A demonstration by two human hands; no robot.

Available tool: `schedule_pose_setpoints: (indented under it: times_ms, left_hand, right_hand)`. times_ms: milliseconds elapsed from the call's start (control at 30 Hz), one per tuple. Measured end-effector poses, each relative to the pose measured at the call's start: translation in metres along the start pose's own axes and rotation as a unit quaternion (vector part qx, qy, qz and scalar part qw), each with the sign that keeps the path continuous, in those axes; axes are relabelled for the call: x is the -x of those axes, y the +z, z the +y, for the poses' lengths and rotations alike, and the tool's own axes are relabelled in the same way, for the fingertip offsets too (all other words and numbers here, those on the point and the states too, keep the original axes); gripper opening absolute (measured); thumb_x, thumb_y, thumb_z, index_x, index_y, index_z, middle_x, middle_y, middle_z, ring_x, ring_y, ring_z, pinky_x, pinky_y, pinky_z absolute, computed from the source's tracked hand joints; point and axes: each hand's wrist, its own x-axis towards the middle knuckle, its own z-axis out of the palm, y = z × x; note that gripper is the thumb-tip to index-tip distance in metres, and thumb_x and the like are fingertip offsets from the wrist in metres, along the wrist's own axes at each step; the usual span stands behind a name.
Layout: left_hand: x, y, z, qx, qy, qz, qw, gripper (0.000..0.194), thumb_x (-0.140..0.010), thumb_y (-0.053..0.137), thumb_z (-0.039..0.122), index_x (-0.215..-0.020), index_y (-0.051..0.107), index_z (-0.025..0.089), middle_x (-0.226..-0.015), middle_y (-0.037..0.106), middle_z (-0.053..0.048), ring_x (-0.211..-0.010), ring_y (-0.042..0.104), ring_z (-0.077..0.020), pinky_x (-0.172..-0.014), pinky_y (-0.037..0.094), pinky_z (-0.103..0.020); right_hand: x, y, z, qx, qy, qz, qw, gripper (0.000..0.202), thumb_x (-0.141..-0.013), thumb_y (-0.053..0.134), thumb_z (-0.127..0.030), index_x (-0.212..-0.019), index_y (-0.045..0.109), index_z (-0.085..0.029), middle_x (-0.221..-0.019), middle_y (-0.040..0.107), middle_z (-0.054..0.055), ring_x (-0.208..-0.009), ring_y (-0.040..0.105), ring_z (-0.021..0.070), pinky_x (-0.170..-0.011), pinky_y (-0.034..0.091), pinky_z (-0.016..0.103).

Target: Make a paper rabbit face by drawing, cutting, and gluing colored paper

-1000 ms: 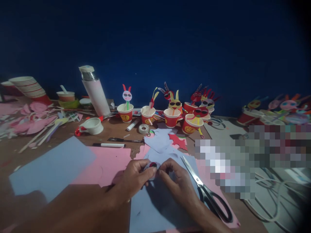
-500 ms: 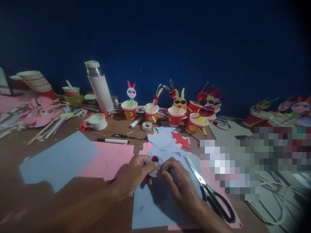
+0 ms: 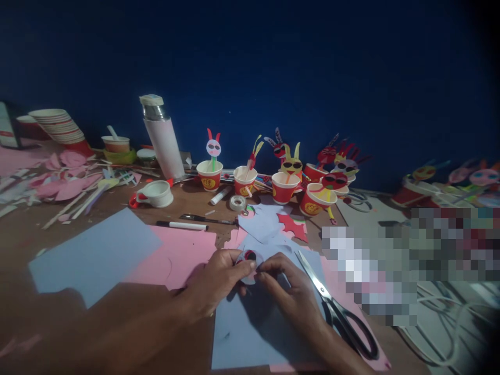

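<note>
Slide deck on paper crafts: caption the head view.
Two bare hands working a small round paper piece beside black-handled metal scissors.

Small pale paper disc [image 3: 253, 276], dark oval spot near top.

I can read no words, brands or numbers from where I sit, only yellow emblems too small and blurred to make out, on the red paper cup [image 3: 209, 170] just right of the white bottle [image 3: 164, 148] and on other red cups [image 3: 245, 178] farther right of it.
</note>
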Motion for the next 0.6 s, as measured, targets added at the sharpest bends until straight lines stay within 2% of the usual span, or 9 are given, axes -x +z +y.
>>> schedule_pose_setpoints:
  times_ms: [233, 367, 500, 600]
  left_hand:
    - [0.0001, 0.0012, -0.0008, 0.046, 0.003, -0.028, 0.999, 0.028, -0.077, 0.057, 0.04, -0.07, 0.055, 0.013, -0.063, 0.05, 0.001, -0.052, 0.048, -0.0085, -0.049, 0.041, -0.021]
    - [-0.0003, 0.0, -0.0029, 0.021, 0.0, -0.027, 0.999, 0.028, -0.076, 0.058, 0.04, -0.069, 0.055, 0.013, -0.06, 0.05, 0.001, -0.05, 0.048, -0.0094, -0.048, 0.04, -0.022]
    - [-0.0008, 0.0001, -0.0051, 0.001, 0.007, -0.011, 1.0, 0.027, -0.077, 0.057, 0.037, -0.066, 0.057, 0.012, -0.057, 0.05, 0.001, -0.048, 0.048, -0.0088, -0.046, 0.037, -0.02]
    - [-0.0008, 0.0009, -0.0081, 0.012, -0.011, 0.0, 1.0, 0.029, -0.077, 0.056, 0.04, -0.067, 0.057, 0.013, -0.055, 0.05, 0.001, -0.047, 0.047, -0.0086, -0.045, 0.036, -0.02]
  right_hand:
    - [-0.0008, -0.0019, -0.0009, 0.005, 0.032, -0.011, 0.999, 0.01, -0.08, 0.054, -0.016, -0.071, 0.055, -0.02, -0.069, 0.054, -0.002, -0.065, 0.05, 0.0119, -0.061, 0.04, 0.024]
    - [-0.0001, -0.0029, -0.0017, 0.004, 0.031, -0.009, 0.999, 0.01, -0.082, 0.052, -0.017, -0.072, 0.055, -0.02, -0.071, 0.054, -0.002, -0.067, 0.051, 0.0125, -0.062, 0.04, 0.024]
    - [0.0011, -0.0013, -0.0017, 0.014, 0.014, -0.01, 1.0, 0.011, -0.083, 0.05, -0.017, -0.073, 0.054, -0.02, -0.072, 0.054, -0.001, -0.068, 0.052, 0.013, -0.063, 0.04, 0.025]
    - [0.0021, 0.0, 0.0006, 0.041, -0.026, -0.006, 0.999, 0.011, -0.084, 0.049, -0.014, -0.075, 0.053, -0.02, -0.073, 0.055, -0.001, -0.069, 0.053, 0.0136, -0.064, 0.039, 0.026]
